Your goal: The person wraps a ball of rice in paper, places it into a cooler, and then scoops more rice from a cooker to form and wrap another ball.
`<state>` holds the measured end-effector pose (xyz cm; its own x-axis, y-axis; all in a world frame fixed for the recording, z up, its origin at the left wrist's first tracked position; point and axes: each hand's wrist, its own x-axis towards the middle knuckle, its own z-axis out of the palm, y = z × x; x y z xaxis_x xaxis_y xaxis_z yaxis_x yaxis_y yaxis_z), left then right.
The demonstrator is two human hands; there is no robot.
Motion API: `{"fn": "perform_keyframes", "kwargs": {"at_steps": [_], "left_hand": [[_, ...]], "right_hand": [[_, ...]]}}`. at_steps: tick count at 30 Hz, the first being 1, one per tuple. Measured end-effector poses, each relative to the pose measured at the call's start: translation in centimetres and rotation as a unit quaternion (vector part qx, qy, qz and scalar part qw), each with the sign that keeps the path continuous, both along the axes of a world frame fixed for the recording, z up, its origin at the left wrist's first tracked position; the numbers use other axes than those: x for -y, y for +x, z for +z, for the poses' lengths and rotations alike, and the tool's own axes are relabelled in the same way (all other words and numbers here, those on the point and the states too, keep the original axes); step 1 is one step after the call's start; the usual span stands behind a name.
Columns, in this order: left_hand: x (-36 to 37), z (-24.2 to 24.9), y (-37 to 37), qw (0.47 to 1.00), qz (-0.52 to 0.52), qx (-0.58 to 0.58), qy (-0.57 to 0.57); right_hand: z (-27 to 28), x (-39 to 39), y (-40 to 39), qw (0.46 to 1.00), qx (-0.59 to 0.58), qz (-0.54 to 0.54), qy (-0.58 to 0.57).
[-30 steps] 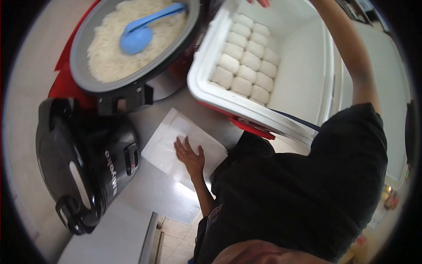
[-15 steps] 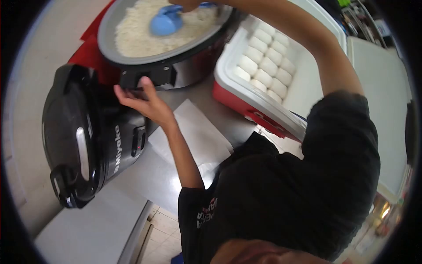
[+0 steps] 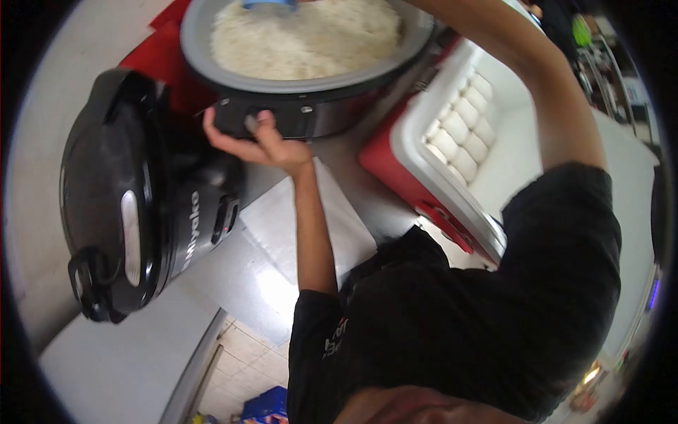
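Note:
A large oval rice pot (image 3: 205, 67) with a grey rim is full of cooked white rice (image 3: 311, 53). My left hand (image 3: 272, 145) is closed on its black side handle (image 3: 289, 121), thumb on top and fingers around the edge. At the top edge of the view a blue scoop (image 3: 270, 4) is over the rice, slightly blurred. My right arm reaches across to it; the right hand is almost wholly cut off by the frame, with only a sliver showing at the scoop. Below the pot lies a sheet of white paper (image 3: 311, 212).
A black Miyako rice cooker (image 3: 106, 191) with its lid down stands at the left. On the right, an open red and white cooler (image 3: 402, 152) holds rows of rounded white packs (image 3: 462, 127). A blue crate (image 3: 265, 406) sits on the tiled floor.
The view has shifted, so the pot and cooler sit farther right and the pot higher. The scoop has moved toward the pot's far side. My left hand stays on the handle.

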<state>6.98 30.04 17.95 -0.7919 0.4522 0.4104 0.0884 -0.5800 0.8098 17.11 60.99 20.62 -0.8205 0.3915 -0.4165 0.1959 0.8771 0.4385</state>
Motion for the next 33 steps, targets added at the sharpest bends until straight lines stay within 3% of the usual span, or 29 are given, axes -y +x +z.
{"fn": "perform_keyframes", "kwargs": {"at_steps": [2,3,4,5,8,9,12,14,16,18,21,22,24,25,27,28,29,30,32,33], "left_hand": [[0.0,0.4,0.3,1.0,-0.01,0.026,0.01],[-0.1,0.4,0.2,1.0,0.0,0.022,0.015],[0.0,0.2,0.1,0.999,-0.019,0.031,0.019],[0.0,0.1,0.1,0.998,-0.039,0.041,0.023],[0.0,0.5,0.1,0.999,-0.027,0.029,0.015],[0.1,0.3,-0.1,1.0,-0.025,0.017,0.002],[0.0,0.2,-0.1,0.999,-0.029,0.027,0.006],[-0.1,0.3,-0.1,0.999,-0.027,0.029,0.009],[0.0,0.4,0.0,0.999,-0.03,0.034,0.011],[0.1,0.3,0.0,0.999,-0.027,0.032,0.005],[0.0,0.3,-0.1,0.999,-0.022,0.028,0.01],[-0.1,0.3,0.1,0.999,-0.02,0.026,0.012],[-0.1,0.4,0.0,0.999,-0.025,0.027,0.017],[-0.1,0.4,-0.1,0.999,-0.03,0.025,0.012],[0.1,0.5,-0.3,0.999,-0.035,0.027,0.01],[0.2,0.6,-0.2,0.999,-0.04,0.029,0.01],[0.3,0.5,-0.1,0.999,-0.04,0.031,0.01],[0.1,0.3,-0.1,0.999,-0.041,0.032,0.014],[0.0,0.3,-0.1,0.999,-0.04,0.03,0.016],[0.0,0.3,-0.2,0.999,-0.038,0.023,0.009]], "right_hand": [[0.9,1.4,-0.3,0.989,0.075,0.125,0.014],[2.3,3.5,-0.6,0.988,0.071,0.134,0.021],[4.4,6.5,-0.9,0.992,-0.037,-0.092,-0.081],[5.6,8.0,-0.8,0.922,-0.142,-0.311,-0.179],[3.7,6.9,0.1,0.932,-0.121,-0.274,-0.202],[5.2,8.3,-0.1,0.897,-0.118,-0.363,-0.223],[6.5,11.0,0.5,0.861,-0.192,-0.404,-0.242],[6.3,11.9,0.8,0.866,-0.203,-0.389,-0.239],[6.7,13.3,1.2,0.884,-0.1,-0.352,-0.291],[7.1,14.7,1.4,0.872,-0.076,-0.355,-0.328],[8.7,16.1,2.9,0.811,0.0,-0.394,-0.433],[9.0,15.7,3.5,0.814,0.002,-0.396,-0.425],[9.2,14.4,4.4,0.709,0.026,-0.486,-0.511],[9.8,13.8,4.7,0.709,0.025,-0.487,-0.51],[11.1,12.6,4.9,0.759,-0.137,-0.456,-0.444],[9.7,12.2,5.1,0.76,-0.132,-0.455,-0.444],[7.1,12.0,5.5,0.873,-0.257,-0.334,-0.246],[6.0,11.7,5.9,0.913,-0.363,-0.185,-0.023],[7.7,13.1,5.4,0.93,-0.33,-0.161,0.01],[8.2,12.9,5.5,0.905,-0.331,-0.259,-0.066]]}}
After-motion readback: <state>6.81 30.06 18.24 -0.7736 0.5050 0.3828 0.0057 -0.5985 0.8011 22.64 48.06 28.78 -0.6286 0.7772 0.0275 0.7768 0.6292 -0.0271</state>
